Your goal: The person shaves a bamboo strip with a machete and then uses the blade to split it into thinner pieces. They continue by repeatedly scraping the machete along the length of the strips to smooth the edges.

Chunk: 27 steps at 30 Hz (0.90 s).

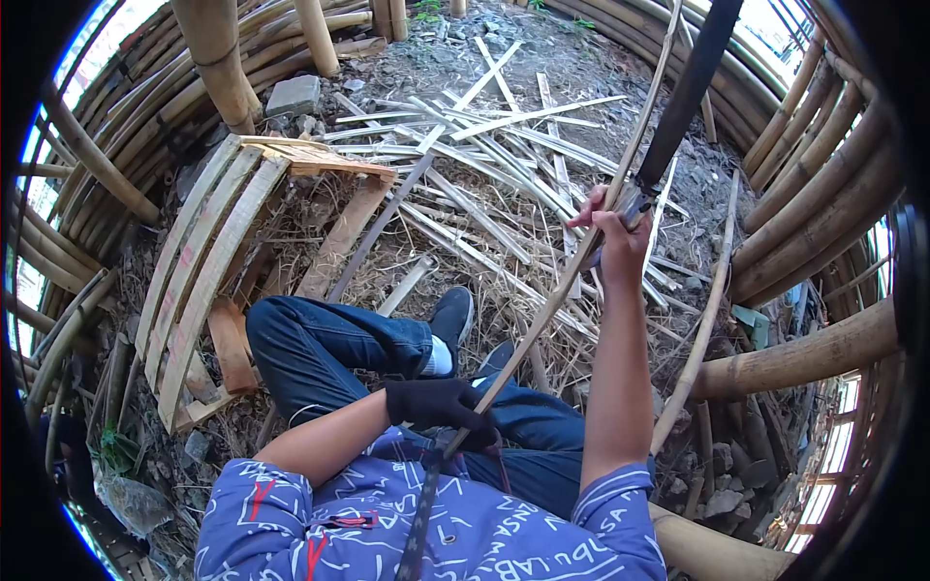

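Observation:
A long bamboo strip (542, 324) runs diagonally from my lap up past the top edge. My left hand (436, 404), in a black glove, is closed around its lower end, close to my thigh. Higher up, my right hand (620, 232) is bare and closed at the base of a large knife (690, 92) with a long dark blade. The knife's handle is mostly hidden by the fingers. Beside the blade, the strip passes against the fingers and thumb of that hand. Whether these fingers also grip the strip is hard to make out.
Many pale split strips (513, 160) lie scattered on the ground ahead. A slatted wooden crate (208, 266) stands tilted at left, near a grey block (294, 96). Bamboo poles (819, 228) are stacked around the sides. A thick pole (804, 351) juts in from the right.

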Tool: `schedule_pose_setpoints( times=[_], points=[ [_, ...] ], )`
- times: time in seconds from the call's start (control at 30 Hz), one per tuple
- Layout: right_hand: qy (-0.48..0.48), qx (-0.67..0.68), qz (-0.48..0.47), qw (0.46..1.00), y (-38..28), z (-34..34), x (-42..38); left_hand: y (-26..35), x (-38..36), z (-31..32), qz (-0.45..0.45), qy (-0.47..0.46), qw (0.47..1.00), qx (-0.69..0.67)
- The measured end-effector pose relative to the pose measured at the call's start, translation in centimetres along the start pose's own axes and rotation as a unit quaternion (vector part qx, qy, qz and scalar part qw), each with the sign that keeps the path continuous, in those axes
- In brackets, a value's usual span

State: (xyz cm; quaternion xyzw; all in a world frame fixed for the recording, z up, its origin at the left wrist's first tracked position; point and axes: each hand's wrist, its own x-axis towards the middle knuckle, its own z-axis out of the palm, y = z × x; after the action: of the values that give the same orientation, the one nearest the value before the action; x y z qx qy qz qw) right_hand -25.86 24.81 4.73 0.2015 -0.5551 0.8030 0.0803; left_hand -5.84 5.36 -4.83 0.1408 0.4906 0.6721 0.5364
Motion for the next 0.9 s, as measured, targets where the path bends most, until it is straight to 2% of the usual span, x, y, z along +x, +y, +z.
schedule_pose_setpoints(
  times=[0.07, 0.1, 0.23, 0.3, 0.33, 0.4, 0.43, 0.5, 0.53, 0.6, 0.63, 0.73, 0.8, 0.87, 0.9],
  points=[
    [0.008, -0.036, 0.029, 0.999, -0.7, -0.1, -0.3, -0.2, 0.4, 1.0, 0.032, 0.081, 0.996, 0.012],
    [-0.008, -0.063, 0.04, 0.997, -0.7, -0.6, -0.4, -0.5, 0.7, 1.5, 0.02, 0.087, 0.993, -0.072],
    [0.034, -0.078, 0.091, 0.992, 0.5, -2.6, -1.1, -0.2, 1.1, 2.5, 0.038, 0.134, 0.985, -0.104],
    [0.083, -0.139, 0.097, 0.982, 0.9, -3.7, -2.2, 0.9, 0.8, 2.9, -0.002, 0.241, 0.965, -0.103],
    [0.082, -0.138, 0.097, 0.982, 1.0, -4.7, -2.9, 1.4, 0.5, 2.9, -0.002, 0.242, 0.965, -0.103],
    [0.066, -0.248, 0.134, 0.957, 0.8, -6.9, -4.5, 1.9, 0.0, 2.7, -0.019, 0.256, 0.965, -0.043],
    [0.064, -0.247, 0.135, 0.957, 0.7, -7.7, -5.3, 1.7, -0.1, 2.6, -0.02, 0.258, 0.965, -0.045],
    [0.067, -0.302, 0.196, 0.931, 0.3, -9.1, -7.3, 1.1, 0.0, 2.2, -0.025, 0.251, 0.968, -0.013],
    [0.073, -0.301, 0.198, 0.93, 0.2, -9.6, -8.3, 0.8, 0.2, 2.1, -0.03, 0.247, 0.968, -0.012],
    [0.044, -0.388, 0.158, 0.907, -0.3, -10.7, -10.1, 0.6, 0.8, 1.8, -0.046, 0.247, 0.966, -0.056],
    [0.044, -0.452, 0.149, 0.879, -0.7, -11.0, -11.0, 0.5, 1.2, 1.7, -0.05, 0.243, 0.967, -0.054],
    [0.021, -0.434, 0.177, 0.883, -0.5, -12.0, -14.0, 1.1, 2.3, 1.1, -0.04, 0.266, 0.962, -0.052],
    [0.02, -0.424, 0.188, 0.886, -0.6, -11.4, -14.8, 2.1, 2.8, 0.8, -0.027, 0.315, 0.948, -0.037],
    [-0.004, -0.495, 0.127, 0.86, -1.5, -9.2, -14.3, 2.0, 3.0, -0.2, -0.028, 0.295, 0.955, -0.028],
    [-0.009, -0.526, 0.085, 0.846, -1.8, -8.2, -14.1, 3.1, 2.9, 0.3, -0.013, 0.331, 0.943, -0.028]
  ],
)
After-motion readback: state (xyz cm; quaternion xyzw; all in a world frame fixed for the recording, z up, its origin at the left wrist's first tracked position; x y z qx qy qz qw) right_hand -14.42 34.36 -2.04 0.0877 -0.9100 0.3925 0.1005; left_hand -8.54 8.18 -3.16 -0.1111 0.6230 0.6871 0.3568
